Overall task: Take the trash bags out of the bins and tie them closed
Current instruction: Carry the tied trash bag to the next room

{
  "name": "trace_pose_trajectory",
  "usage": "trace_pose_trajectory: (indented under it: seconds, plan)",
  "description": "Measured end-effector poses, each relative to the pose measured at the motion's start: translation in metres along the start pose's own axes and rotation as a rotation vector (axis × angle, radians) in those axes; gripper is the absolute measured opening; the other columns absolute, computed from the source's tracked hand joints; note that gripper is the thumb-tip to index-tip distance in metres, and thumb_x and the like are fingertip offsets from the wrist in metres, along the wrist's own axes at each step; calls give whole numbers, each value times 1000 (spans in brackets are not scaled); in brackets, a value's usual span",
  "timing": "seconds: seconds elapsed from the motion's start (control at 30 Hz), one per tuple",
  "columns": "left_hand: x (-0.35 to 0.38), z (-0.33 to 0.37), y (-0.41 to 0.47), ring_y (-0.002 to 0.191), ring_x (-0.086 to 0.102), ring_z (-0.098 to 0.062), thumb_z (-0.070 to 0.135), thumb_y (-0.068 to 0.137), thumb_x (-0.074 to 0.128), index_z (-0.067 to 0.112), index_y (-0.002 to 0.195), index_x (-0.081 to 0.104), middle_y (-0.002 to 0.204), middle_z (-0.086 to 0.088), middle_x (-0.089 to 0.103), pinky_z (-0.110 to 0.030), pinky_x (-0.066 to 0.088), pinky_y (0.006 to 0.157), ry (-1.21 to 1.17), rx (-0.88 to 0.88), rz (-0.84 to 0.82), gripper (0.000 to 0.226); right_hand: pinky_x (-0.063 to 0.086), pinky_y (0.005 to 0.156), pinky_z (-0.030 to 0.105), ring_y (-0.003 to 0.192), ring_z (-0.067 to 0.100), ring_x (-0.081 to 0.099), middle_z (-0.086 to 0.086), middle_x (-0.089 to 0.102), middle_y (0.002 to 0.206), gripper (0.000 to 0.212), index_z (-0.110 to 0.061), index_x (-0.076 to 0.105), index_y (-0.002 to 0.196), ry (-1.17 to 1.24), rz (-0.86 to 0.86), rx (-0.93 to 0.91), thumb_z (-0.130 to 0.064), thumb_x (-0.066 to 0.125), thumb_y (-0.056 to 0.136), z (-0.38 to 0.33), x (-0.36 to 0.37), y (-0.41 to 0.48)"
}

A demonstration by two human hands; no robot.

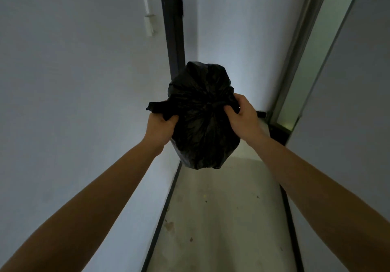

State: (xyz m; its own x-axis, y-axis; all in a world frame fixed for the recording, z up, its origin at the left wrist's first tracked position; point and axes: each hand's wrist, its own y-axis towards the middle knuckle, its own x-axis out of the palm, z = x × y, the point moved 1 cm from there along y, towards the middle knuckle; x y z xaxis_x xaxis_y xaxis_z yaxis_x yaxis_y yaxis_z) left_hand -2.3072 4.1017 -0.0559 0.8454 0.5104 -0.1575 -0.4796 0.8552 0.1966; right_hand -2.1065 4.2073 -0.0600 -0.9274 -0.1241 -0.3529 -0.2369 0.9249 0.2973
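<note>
A full black trash bag (202, 128) hangs in the air in front of me, its gathered top facing the camera. My left hand (161, 127) grips a twisted end of the bag's rim pulled out to the left. On the right side, my right hand (242, 111) is closed on the other end of the rim. The two ends meet in a tight gather at the middle of the bag's top. No bin is in view.
I stand in a narrow, dim corridor. A white wall (73, 82) runs along the left, and a dark door frame (173, 29) stands ahead. A glass panel in a metal frame (312, 60) lines the right side. The stained floor (221, 219) stretches below the bag.
</note>
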Motion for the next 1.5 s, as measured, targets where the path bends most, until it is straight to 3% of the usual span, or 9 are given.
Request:
trace_pose_trajectory:
  seconds: [0.13, 0.27, 0.4, 0.6, 0.87, 1.0, 1.1, 1.33, 1.5]
  plan:
    - [34, -69, 96, 91, 64, -3, 10, 96, 59, 18, 109, 63, 98, 5, 68, -13, 53, 74, 55, -35, -38, 16, 46, 90, 24, 106, 11, 59, -6, 61, 119, 40, -17, 50, 137, -2, 8, 69, -23, 54, 98, 76, 36, 85]
    - [71, -148, 202, 90, 66, -14, 10, 95, 59, 12, 101, 66, 96, -5, 70, -27, 55, 79, 112, -174, -17, 9, 39, 69, 4, 88, -4, 55, -18, 56, 103, 42, -18, 45, 141, 3, -35, 183, -25, 53, 100, 167, 83, 178]
    - [103, -217, 289, 78, 62, -12, 12, 96, 60, 14, 96, 60, 84, 0, 64, -23, 51, 68, 150, -356, 38, 2, 38, 60, 11, 76, -1, 54, -15, 58, 95, 45, -16, 40, 142, -46, -107, 316, -31, 50, 101, 249, 131, 265]
    - [134, -362, 394, 84, 65, -35, 7, 92, 57, -2, 96, 61, 94, -28, 66, -44, 53, 74, 255, -684, 57, 11, 40, 81, 28, 105, 24, 59, 8, 60, 128, 43, -12, 43, 142, -166, -303, 553, -26, 48, 102, 378, 219, 358]
    - [158, -606, 447, 62, 49, -23, 11, 91, 55, -7, 79, 54, 67, -18, 54, -36, 38, 60, 353, -960, 41, 22, 40, 85, 30, 115, 26, 53, 9, 58, 116, 37, -20, 54, 137, -334, -440, 684, -30, 45, 102, 591, 349, 371]
    - [175, -739, 448, 55, 44, -22, 11, 94, 52, 13, 59, 42, 56, -2, 45, -30, 33, 58, 453, -981, -27, 36, 44, 90, 40, 114, 30, 52, 7, 56, 100, 36, -24, 56, 133, -444, -456, 770, -32, 38, 103, 698, 416, 357]
    - [180, -824, 444, 70, 59, -38, 13, 93, 51, 7, 68, 47, 62, -4, 49, -30, 36, 60, 479, -1052, -30, 26, 38, 76, 33, 107, 36, 56, 18, 63, 102, 35, -18, 61, 127, -415, -472, 791, -28, 40, 101, 770, 465, 341]
    - [169, -957, 418, 85, 64, -22, 20, 94, 47, 11, 98, 65, 98, -11, 68, -32, 51, 72, 418, -1118, 20, 20, 38, 73, 29, 107, 32, 62, 13, 69, 118, 37, -21, 62, 131, -371, -572, 822, -27, 42, 101, 871, 541, 303]
    - [162, -1007, 393, 74, 54, -17, 11, 95, 45, 11, 94, 63, 92, -8, 62, -26, 43, 61, 417, -1210, -71, 18, 37, 101, 28, 131, 25, 50, 5, 56, 143, 48, -22, 41, 149, -273, -747, 922, -14, 40, 102, 902, 558, 271]
